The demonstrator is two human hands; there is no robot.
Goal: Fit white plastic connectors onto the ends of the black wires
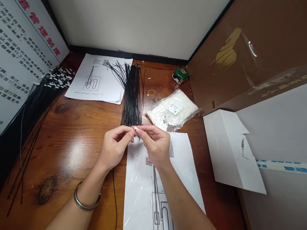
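Note:
My left hand (115,145) and my right hand (156,144) meet at the near end of a bundle of black wires (132,95). Thumb and forefinger of the left are pinched on a thin black wire (115,194), which trails down beside my left wrist. Between the fingertips of the right is a tiny white piece (136,128), partly hidden by the fingers. The two sets of fingertips touch or nearly touch. Under my right forearm lies a printed drawing sheet (137,200).
Behind my right hand lies a clear bag of white pieces (174,109), with a green tape measure (181,75) farther back. White-tipped black wires (13,127) are heaped at the left. Printed papers (78,80) and a folded white card (228,151) flank the middle.

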